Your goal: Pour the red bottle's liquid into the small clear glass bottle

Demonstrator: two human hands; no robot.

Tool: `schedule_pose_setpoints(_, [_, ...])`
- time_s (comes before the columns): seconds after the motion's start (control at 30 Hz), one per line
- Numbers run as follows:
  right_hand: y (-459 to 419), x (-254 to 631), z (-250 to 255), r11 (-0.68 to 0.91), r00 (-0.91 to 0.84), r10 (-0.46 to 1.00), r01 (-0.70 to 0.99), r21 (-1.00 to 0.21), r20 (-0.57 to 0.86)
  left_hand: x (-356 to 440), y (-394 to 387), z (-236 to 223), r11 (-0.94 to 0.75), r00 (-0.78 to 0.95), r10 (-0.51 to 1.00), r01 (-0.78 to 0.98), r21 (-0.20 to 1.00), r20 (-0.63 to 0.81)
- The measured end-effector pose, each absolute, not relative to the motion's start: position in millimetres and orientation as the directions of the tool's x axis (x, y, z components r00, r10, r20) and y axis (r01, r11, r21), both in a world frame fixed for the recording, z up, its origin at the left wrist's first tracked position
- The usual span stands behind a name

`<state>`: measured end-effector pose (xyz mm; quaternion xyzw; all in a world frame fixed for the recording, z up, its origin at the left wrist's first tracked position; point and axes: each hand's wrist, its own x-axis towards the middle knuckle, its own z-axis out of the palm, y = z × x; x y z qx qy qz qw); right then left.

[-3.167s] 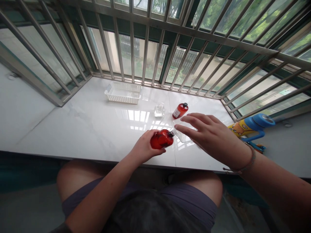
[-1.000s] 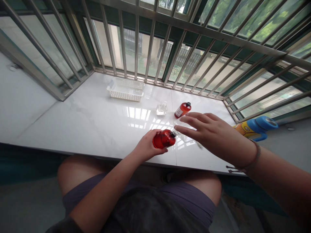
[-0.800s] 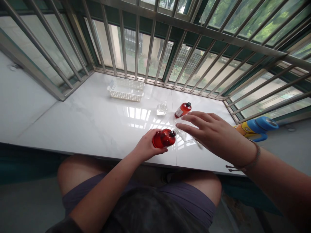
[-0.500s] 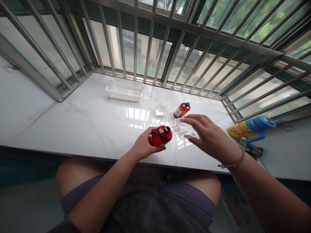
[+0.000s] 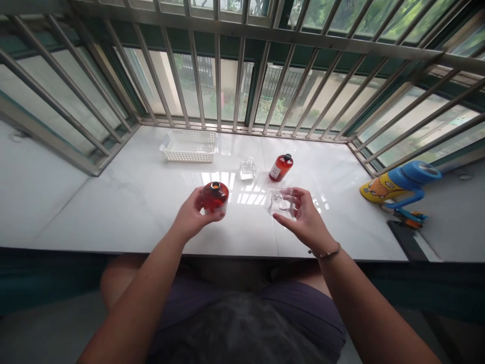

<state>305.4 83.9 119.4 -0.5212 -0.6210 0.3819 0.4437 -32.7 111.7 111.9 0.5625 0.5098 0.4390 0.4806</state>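
The left hand [image 5: 193, 212] hides the lower part of the round red-orange bottle [image 5: 214, 197]. The right hand's fingers [image 5: 299, 198] cover part of a clear glass vessel [image 5: 281, 202], whose outline seems hard to make out. The label on the slim red-orange bottle [image 5: 278, 169] is too small to read, as are the small colourful bits [image 5: 411, 218] beside the blue-and-yellow toy [image 5: 394, 184]. Both forearms [image 5: 132, 298] run off the bottom edge.

Daylight from the window [image 5: 223, 86] glares off the marble counter [image 5: 113, 212]; edges bow.

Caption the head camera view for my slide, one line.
Left hand holds a red bottle, right hand a clear container.
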Motion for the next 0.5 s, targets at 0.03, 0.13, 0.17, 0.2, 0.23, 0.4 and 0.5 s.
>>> schedule_pose_setpoints(0.03, [82.3,305.4,116.7,0.151,-0.046,0.989,0.281,-0.948,0.144,-35.3,112.3,112.6,-0.016,0.079,0.997,0.165,0.986,0.003])
schedule_pose_setpoints(0.13, [76.8,304.4,110.3,0.106,0.01,0.994,0.203,-0.973,0.111,-40.8,113.6,112.9,-0.015,0.041,0.999,0.189,0.982,0.007])
schedule_pose_setpoints(0.17, [74.8,303.9,108.7,0.092,0.027,0.995,0.178,-0.98,0.098,-42.2,113.9,112.5,-0.015,0.035,0.999,0.189,0.982,0.008])
schedule_pose_setpoints(0.2, [72.9,303.4,107.2,0.079,0.04,0.995,0.155,-0.985,0.086,-43.4,114.2,112.1,-0.014,0.032,0.999,0.187,0.982,0.008])
schedule_pose_setpoints(0.23, [70.9,303.0,105.9,0.068,0.051,0.996,0.137,-0.988,0.076,-44.5,114.5,111.6,-0.013,0.03,1.0,0.185,0.983,0.007])
schedule_pose_setpoints(0.4, [63.5,303.7,99.4,0.049,0.08,0.995,0.072,-0.996,0.055,-47.7,115.0,111.3,0.002,0.033,0.999,0.191,0.981,-0.008])
schedule_pose_setpoints(0.5, [60.2,305.8,95.4,0.035,0.095,0.995,0.014,-0.999,0.036,-48.0,114.7,111.3,0.003,0.047,0.999,0.193,0.981,-0.013])
